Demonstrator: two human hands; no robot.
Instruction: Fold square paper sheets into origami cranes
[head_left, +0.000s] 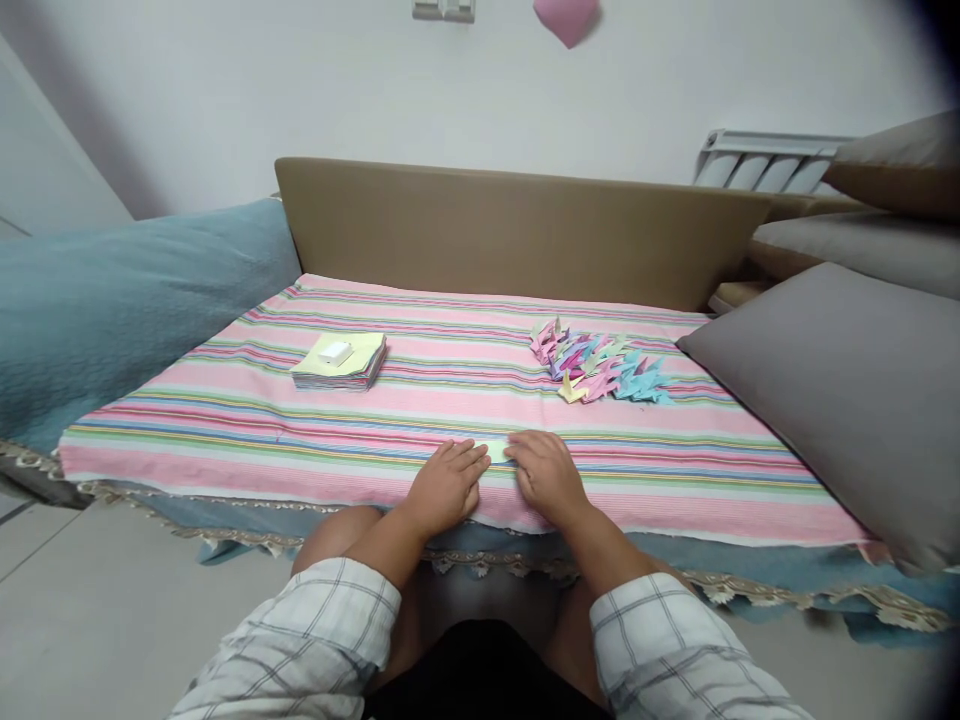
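Paper strip (496, 452): pale green, lying left-to-right
Left hand (446, 487): unclenched, touching left end
Right hand (549, 474): at right end; cannot tell if pinching

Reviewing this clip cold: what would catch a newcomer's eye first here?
Probably the pink striped cloth spread across the middle of the view, with a cluster of colourful folded paper shapes on its right side. Next, the stack of paper on the left, a small white object on top, and the two hands at a pale green paper near the front edge.
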